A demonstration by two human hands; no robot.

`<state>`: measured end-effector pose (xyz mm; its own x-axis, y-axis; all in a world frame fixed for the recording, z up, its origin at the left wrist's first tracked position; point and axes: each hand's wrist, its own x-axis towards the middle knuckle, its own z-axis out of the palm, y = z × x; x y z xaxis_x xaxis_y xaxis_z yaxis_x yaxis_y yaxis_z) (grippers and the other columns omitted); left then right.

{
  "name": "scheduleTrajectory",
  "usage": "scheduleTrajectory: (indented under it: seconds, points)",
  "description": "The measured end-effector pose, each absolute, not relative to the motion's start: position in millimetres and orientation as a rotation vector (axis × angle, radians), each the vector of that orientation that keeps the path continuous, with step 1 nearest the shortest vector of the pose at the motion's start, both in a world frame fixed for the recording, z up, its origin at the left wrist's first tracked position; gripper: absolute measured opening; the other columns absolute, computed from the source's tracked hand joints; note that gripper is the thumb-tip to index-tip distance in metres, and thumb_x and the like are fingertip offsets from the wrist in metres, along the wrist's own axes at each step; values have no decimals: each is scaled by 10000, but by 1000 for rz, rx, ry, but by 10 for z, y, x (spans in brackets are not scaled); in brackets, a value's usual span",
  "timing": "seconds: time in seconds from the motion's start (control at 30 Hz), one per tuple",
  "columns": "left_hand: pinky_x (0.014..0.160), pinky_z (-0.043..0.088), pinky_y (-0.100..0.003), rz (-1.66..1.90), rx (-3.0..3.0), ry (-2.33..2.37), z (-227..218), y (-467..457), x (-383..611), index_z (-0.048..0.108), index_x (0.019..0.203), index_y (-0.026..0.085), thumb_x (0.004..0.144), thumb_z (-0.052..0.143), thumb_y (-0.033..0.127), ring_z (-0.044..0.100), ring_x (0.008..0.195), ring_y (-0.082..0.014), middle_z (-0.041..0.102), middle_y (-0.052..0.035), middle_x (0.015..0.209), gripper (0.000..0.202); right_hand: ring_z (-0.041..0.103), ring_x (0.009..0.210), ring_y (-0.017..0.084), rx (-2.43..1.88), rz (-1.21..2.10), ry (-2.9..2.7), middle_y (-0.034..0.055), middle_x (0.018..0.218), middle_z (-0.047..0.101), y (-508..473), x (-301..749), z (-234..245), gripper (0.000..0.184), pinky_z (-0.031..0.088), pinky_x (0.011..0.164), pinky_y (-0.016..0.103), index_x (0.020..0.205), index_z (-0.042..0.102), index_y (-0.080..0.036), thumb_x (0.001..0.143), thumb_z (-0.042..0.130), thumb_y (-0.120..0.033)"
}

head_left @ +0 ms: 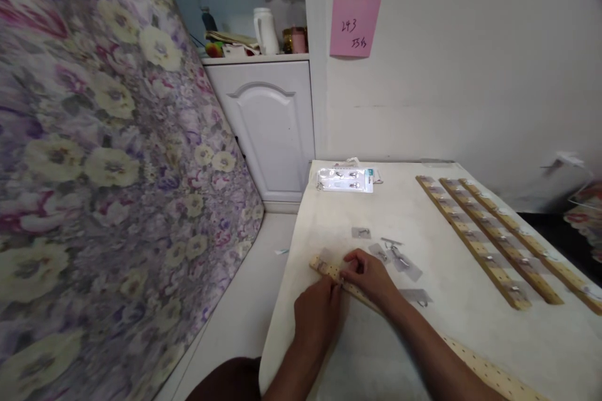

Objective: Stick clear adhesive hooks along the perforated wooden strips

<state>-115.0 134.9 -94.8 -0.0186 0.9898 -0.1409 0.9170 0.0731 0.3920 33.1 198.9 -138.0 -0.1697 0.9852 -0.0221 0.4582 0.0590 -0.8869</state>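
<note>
A long, narrow wooden strip point(484, 368) with rows of small holes lies slantwise across the white table, under my forearm. My left hand point(316, 312) is closed at the near edge of the strip's far end, fingers gripping it. My right hand point(369, 274) bends over the same end in a pinch, thumb and forefinger together at the strip; what sits between them is too small to tell. Just beyond the right hand are loose clear adhesive hooks: one hook point(361, 233) alone, a small cluster point(399, 258), and another hook point(416, 296) beside my wrist.
Several wooden strips point(475, 238) fitted with clear hooks lie side by side on the table's right. A clear plastic package point(345, 180) rests near the back edge. Floral cloth point(113, 169) hangs at left; a white cabinet point(270, 131) and wall stand behind.
</note>
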Motion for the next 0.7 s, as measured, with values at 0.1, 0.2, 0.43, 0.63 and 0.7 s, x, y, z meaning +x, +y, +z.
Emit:
scheduleTrajectory:
  seconds: [0.1, 0.2, 0.43, 0.63, 0.7]
  points:
    - [577, 272, -255, 253, 1902, 1992, -952, 1361, -1151, 570, 859, 231, 906, 346, 370, 617, 776, -182, 690, -14, 852, 268, 532, 593, 133, -1468, 1035, -1716, -42, 637, 585, 1995, 322, -1363, 236, 366, 553, 230, 865, 600, -217, 649, 661, -288]
    - [583, 286, -254, 216, 1903, 2007, -939, 1364, -1151, 567, 867, 237, 909, 339, 371, 620, 790, -184, 689, -13, 866, 267, 529, 595, 131, -1491, 1025, -1728, -46, 630, 572, 1992, 309, -1339, 229, 360, 553, 227, 860, 595, -217, 647, 657, -270]
    - [591, 296, -247, 189, 1930, 1992, -922, 1349, -1168, 558, 869, 228, 916, 335, 378, 614, 798, -178, 688, -21, 882, 273, 543, 634, 136, -1464, 952, -1771, -32, 670, 594, 1952, 317, -1307, 213, 371, 589, 234, 885, 608, -207, 689, 636, -285]
    - [575, 295, -237, 226, 1925, 1937, -871, 1325, -1194, 564, 889, 217, 917, 327, 344, 612, 797, -169, 681, -23, 879, 270, 547, 658, 147, -1402, 964, -1729, -7, 737, 624, 1934, 337, -1275, 242, 391, 600, 243, 931, 621, -196, 711, 622, -297]
    - [575, 297, -238, 214, 1922, 1921, -849, 1324, -1197, 568, 900, 214, 916, 324, 341, 613, 812, -172, 679, -30, 901, 275, 552, 673, 155, -1376, 972, -1707, 6, 757, 634, 1923, 339, -1247, 214, 407, 620, 255, 921, 623, -190, 742, 585, -300]
